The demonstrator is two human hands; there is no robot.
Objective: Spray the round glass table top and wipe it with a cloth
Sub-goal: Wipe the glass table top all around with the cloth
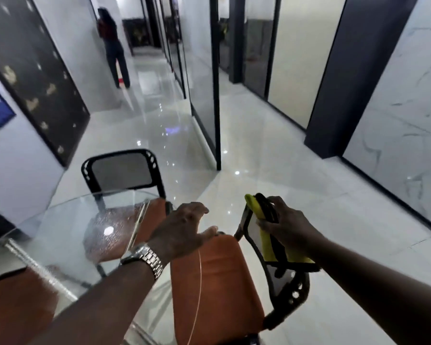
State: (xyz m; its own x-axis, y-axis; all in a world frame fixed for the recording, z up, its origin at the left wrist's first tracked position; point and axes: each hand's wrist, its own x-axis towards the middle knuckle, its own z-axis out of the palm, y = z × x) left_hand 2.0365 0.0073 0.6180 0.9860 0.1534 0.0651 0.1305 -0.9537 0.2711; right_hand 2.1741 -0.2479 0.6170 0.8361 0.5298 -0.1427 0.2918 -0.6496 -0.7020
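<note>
Gripping chair back and yellow cloth, right hand; left hand fingers spread.

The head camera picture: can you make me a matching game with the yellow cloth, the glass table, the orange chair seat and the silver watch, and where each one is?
Things:
1. yellow cloth
2. round glass table top
3. orange chair seat
4. silver metal wristwatch

Places:
A. on the left wrist
B. draped over a chair back, under the right hand
C. bottom middle, below the left hand
D. lower left, with droplets on it

Pairs: 1-B, 2-D, 3-C, 4-A
</note>
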